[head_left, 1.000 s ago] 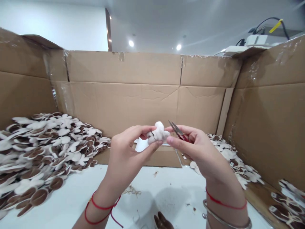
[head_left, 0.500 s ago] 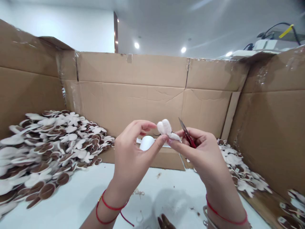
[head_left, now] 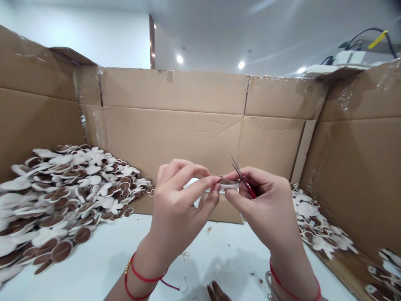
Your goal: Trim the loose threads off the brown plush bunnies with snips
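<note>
My right hand (head_left: pixel 266 196) is closed, with red-handled scissors (head_left: pixel 247 186) in its fingers, blades pointing up and left. Its thumb and forefinger also grip a small brown-and-white plush piece (head_left: pixel 229 182), seen nearly edge-on with its brown face tipped up. At the left end of that piece, my left hand (head_left: pixel 181 196) pinches with thumb and forefinger; exactly what lies between those fingertips is too small to make out. A white roll-like object (head_left: pixel 191 182) stands behind my left hand, mostly covered by it.
A large heap of brown-and-white plush pieces (head_left: pixel 78 188) lies left, a smaller heap (head_left: pixel 310 213) right. Cardboard walls (head_left: pixel 175 125) surround the white table (head_left: pixel 125 251). Another brown piece (head_left: pixel 217 291) lies at the near edge, and thread scraps (head_left: pixel 185 253) are scattered about.
The plush piece has turned from showing its white, two-lobed side to lying nearly edge-on, brown face up. My left fingers have come together into a pinch at its left end.
</note>
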Available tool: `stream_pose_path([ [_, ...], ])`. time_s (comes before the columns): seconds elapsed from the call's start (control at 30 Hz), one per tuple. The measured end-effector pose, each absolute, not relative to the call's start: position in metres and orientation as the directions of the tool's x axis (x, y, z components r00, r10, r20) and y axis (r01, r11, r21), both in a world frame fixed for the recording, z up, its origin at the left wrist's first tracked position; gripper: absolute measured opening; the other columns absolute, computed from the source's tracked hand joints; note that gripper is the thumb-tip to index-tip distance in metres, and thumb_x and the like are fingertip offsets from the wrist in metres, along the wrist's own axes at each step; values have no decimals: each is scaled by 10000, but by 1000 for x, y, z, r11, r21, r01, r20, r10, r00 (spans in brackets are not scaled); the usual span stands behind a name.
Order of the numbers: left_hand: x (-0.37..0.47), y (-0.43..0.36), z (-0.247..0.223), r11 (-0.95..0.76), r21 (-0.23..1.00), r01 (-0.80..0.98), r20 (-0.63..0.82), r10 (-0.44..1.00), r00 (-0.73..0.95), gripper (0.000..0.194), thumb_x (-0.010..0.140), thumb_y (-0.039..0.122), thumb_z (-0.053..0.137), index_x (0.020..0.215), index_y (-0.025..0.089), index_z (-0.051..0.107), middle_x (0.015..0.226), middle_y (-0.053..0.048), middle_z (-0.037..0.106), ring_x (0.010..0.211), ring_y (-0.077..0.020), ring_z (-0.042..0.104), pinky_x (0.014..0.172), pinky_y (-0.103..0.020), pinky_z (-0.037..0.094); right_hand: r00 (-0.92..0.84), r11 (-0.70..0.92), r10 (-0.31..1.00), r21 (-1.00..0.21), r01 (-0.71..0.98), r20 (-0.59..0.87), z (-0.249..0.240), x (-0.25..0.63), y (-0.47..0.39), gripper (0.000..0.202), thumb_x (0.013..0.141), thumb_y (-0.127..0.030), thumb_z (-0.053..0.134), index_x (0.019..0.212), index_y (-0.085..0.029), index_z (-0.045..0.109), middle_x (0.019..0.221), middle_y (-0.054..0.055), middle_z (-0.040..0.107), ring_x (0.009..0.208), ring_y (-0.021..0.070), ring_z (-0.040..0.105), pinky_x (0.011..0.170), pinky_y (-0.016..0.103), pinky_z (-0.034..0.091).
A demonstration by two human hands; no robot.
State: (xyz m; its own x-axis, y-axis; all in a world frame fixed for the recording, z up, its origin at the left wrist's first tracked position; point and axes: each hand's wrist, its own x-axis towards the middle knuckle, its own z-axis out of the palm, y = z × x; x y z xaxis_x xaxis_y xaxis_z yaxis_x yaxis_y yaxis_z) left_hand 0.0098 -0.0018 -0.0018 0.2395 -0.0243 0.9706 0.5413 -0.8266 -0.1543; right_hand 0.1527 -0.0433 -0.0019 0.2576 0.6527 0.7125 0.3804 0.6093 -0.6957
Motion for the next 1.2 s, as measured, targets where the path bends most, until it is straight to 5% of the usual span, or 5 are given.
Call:
stream_pose_path([
  [0.53,2,-6,6,-901,321,291,886,394,243,155,884,134,568,740,164,616,797,7,597,742,-94,586,691,-207,449,166,710,640,-660,245,750,-2,160,-44,363,628,73,596,685,-248,755,507,-95,404,448,34,352,451,107,362],
  [0.73,3,-6,2,-863,499,83,817,500,286,133,930,197,508,829,193,594,1132,-35,614,1038,-154,603,825,-250,493,121,729,651,-662,173,749,-5,161,-41,401,635,95,602,707,-263,769,508,-95,391,446,31,378,478,108,403],
  [0.87,4,-6,3,-780,625,-26,736,578,354,144,941,229,493,828,190,573,1021,-42,678,851,-143,656,710,-246,539,126,727,654,-666,168,746,-5,160,-39,379,641,80,629,718,-260,779,513,-89,397,457,36,380,481,117,408],
  [1.0,4,-4,3,-842,538,42,799,525,293,142,929,189,499,803,180,562,958,-38,674,791,-134,655,698,-250,536,119,716,662,-672,188,740,-3,161,-39,313,659,29,671,724,-252,793,521,-77,395,459,43,340,449,133,381],
  [1.2,3,1,1,-940,177,290,939,250,237,127,926,98,489,855,165,569,887,-23,658,774,-101,641,694,-217,511,58,631,755,-748,204,653,1,165,-46,239,635,-79,771,830,-211,807,487,-83,359,429,50,285,389,163,338],
])
